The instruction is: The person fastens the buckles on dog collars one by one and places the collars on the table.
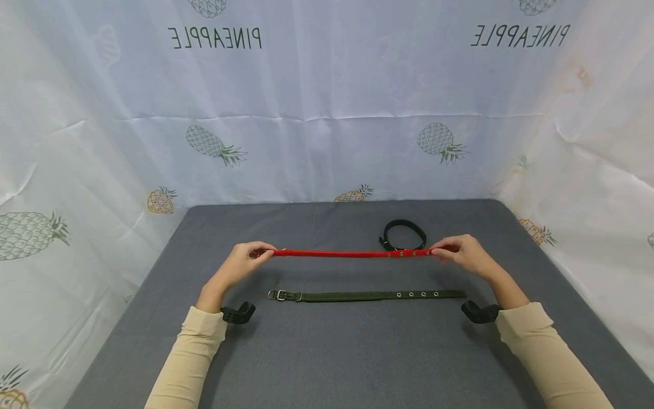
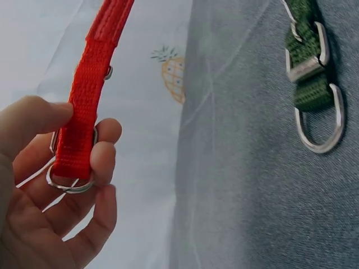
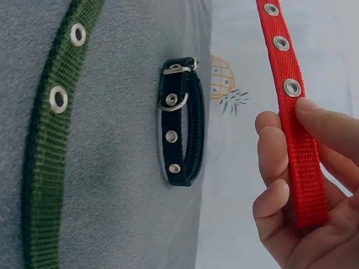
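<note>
A red dog collar (image 1: 332,254) is stretched straight between both hands above the table. The left hand (image 1: 248,260) pinches its buckle end; in the left wrist view the thumb presses the red webbing (image 2: 84,106) near a metal D-ring (image 2: 70,188). At the other end, the right hand (image 1: 462,254) pinches the tip just beyond the last metal eyelet (image 3: 292,88). Nearer the person, a green collar (image 1: 352,296) lies flat and straight, buckle to the left. Behind the red one, a black collar (image 1: 405,222) sits buckled into a loop.
The grey cloth-covered table (image 1: 337,352) carries the green and black collars. A white curtain with pineapple prints (image 1: 327,85) hangs behind it and along both sides. Black wrist straps (image 1: 238,313) are on both forearms.
</note>
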`<state>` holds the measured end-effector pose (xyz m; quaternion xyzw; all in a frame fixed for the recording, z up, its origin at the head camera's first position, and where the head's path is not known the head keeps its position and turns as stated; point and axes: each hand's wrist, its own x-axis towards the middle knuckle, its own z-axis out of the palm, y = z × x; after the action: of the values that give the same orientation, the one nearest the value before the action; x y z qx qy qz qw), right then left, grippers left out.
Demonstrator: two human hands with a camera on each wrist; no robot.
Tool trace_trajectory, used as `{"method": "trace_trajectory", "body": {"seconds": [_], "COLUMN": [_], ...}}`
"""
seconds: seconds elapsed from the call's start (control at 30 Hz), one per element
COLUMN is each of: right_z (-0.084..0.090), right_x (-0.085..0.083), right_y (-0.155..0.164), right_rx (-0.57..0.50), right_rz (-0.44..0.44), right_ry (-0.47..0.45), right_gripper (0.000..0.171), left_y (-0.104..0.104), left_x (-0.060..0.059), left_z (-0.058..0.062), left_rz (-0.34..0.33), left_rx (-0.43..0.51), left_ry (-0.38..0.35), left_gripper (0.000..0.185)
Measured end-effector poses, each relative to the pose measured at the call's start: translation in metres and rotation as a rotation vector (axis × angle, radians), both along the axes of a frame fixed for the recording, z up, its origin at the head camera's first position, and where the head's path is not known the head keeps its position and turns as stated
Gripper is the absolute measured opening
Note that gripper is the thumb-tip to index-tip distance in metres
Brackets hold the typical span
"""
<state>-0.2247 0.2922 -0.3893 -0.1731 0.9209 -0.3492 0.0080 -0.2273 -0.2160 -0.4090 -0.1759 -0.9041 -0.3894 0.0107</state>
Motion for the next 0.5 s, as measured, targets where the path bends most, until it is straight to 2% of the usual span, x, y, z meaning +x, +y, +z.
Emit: {"method": "trace_trajectory", "body": {"seconds": [0.1, 0.33, 0.5], "right_z": [0.003, 0.01, 0.015], "right_x": [0.0, 0.0, -0.001], "right_y": [-0.001, -0.004, -0.008], "right_rx": [-0.011, -0.049, -0.081], "right_rz": [-0.018, -0.061, -0.068], "right_ry": [-0.009, -0.036, -0.021], "right_gripper": [0.02, 0.026, 0.029], "left_y": [0.0, 0.003, 0.006], "left_x": [0.0, 0.001, 0.003], "left_z": [0.002, 0.006, 0.01], "left_rz": [0.009, 0.026, 0.023], "left_rx": [0.014, 0.036, 0.047], "left_ry": [0.002, 0.058, 0.091], "left_gripper": [0.021, 0.02, 0.019]}}
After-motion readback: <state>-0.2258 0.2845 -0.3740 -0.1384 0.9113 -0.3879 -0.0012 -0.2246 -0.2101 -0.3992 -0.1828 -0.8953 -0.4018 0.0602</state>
